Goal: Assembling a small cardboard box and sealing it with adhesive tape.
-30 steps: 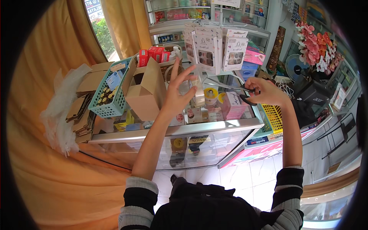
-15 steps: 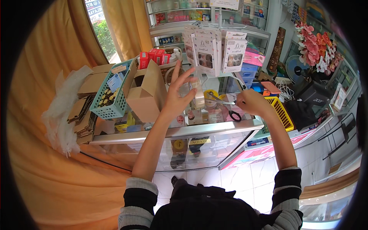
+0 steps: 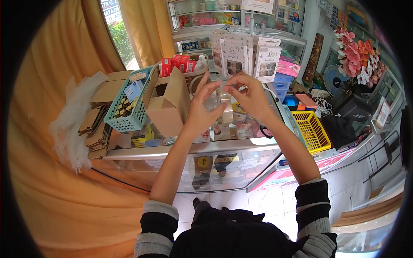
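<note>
My left hand (image 3: 204,106) is raised above the glass counter, thumb and fingers curved around a roll of clear tape (image 3: 228,110). Close beside it my right hand (image 3: 248,95) pinches thumb and forefinger together at the upper side of the roll, seemingly on the tape's end; the thin clear film is hard to make out. Partly behind my right forearm, a black handle loop of the scissors (image 3: 266,131) shows on the counter. An open cardboard box (image 3: 168,107) stands left of my left hand.
On the counter (image 3: 241,145), a teal basket (image 3: 127,123) and flattened cardboard (image 3: 92,124) lie left. Hanging packets of false nails (image 3: 267,62) stand behind my hands. A yellow basket (image 3: 316,148) is at right, with red boxes (image 3: 176,64) at the back left.
My right hand has let go of the scissors and moved left and up to the tape roll, where its fingers now pinch. The left hand keeps nearly the same place around the roll.
</note>
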The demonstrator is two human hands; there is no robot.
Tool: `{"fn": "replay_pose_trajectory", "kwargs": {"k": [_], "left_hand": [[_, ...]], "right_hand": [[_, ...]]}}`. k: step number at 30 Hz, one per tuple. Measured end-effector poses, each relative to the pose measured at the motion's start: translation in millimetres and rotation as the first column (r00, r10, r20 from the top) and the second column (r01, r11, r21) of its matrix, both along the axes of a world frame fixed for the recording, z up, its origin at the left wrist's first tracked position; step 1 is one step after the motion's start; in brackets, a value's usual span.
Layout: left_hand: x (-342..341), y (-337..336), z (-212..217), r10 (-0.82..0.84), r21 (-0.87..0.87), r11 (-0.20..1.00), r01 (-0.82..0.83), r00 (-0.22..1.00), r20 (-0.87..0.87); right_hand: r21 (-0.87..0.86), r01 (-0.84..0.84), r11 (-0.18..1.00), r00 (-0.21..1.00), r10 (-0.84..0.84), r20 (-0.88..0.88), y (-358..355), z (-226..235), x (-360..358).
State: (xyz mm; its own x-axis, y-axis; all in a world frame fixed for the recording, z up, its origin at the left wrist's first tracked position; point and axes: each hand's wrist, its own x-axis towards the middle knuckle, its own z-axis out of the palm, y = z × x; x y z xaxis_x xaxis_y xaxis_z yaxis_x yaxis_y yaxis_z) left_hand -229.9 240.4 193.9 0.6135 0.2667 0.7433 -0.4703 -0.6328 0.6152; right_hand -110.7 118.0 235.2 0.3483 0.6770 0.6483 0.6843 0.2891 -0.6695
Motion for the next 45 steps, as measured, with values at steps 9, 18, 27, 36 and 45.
{"fn": "replay_pose_trajectory", "kwargs": {"k": [9, 18, 27, 36, 45], "left_hand": [[4, -20, 1, -0.083, -0.301, 0.949, 0.095, 0.995, 0.051], [-7, -4, 2, 0.065, -0.128, 0.987, -0.093, 0.976, -0.209], [-13, -6, 4, -0.006, 0.225, 0.974, 0.01, 1.0, -0.019], [-15, 0, 1, 0.005, 0.192, 0.981, 0.015, 0.994, -0.106], [-7, -5, 2, 0.062, 0.104, 0.993, -0.052, 0.993, -0.104]], "right_hand": [[0.088, -0.058, 0.994, 0.994, 0.065, -0.086, 9, -9, -10], [0.189, -0.083, 0.978, 0.995, 0.094, -0.047, 2, -9, -23], [0.07, -0.064, 0.996, 0.981, 0.076, -0.177, -1, -8, -11], [0.068, -0.097, 0.993, 0.984, 0.106, -0.143, -1, -10, -7], [0.091, -0.057, 0.994, 0.989, 0.069, -0.129, 1, -9, -5]]}}
